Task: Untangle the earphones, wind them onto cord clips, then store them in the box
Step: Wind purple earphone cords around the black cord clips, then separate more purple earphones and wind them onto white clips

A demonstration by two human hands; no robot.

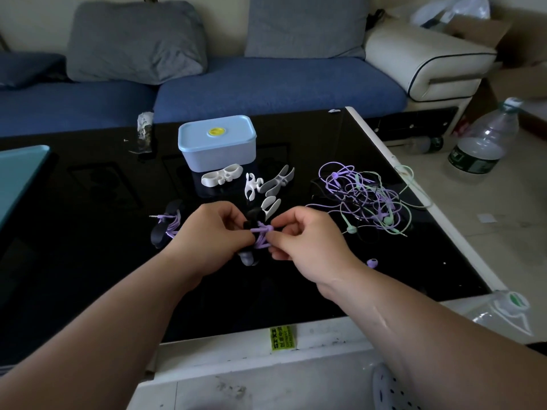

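- Over the near middle of the black glass tabletop [88,261], the fingers [233,216] of the left hand [213,232] are curled round a black cord clip [251,221] and grip it from the left.
- The fingers [282,230] of the right hand [307,241] are bent inward and pinch the purple earphone cord [262,235], which is wrapped in several turns round the waist of that clip.
- The clip's lower end [248,258] shows beneath both hands, just above the glass.
- Right of the right wrist, a purple earbud [372,262] lies on the glass; whether it joins the pinched cord is hidden by the hand.
- Left of the left hand, a second black clip [167,224] lies flat with purple cord wound on it and a jack plug sticking out to the left.
- Just beyond the hands lie several white clips [220,176], bare of cord, some overlapping.
- Behind them stands the light blue box [217,143], lid on, with a yellow disc in the lid's middle.
- To the right, near the tabletop's white edge, sits a tangle of earphones [364,196] in purple, mint green and black, with one green loop hanging over the edge.
- Far off runs a blue sofa [266,84] with grey cushions.
- On the floor at the right stands a large clear water bottle [485,137].
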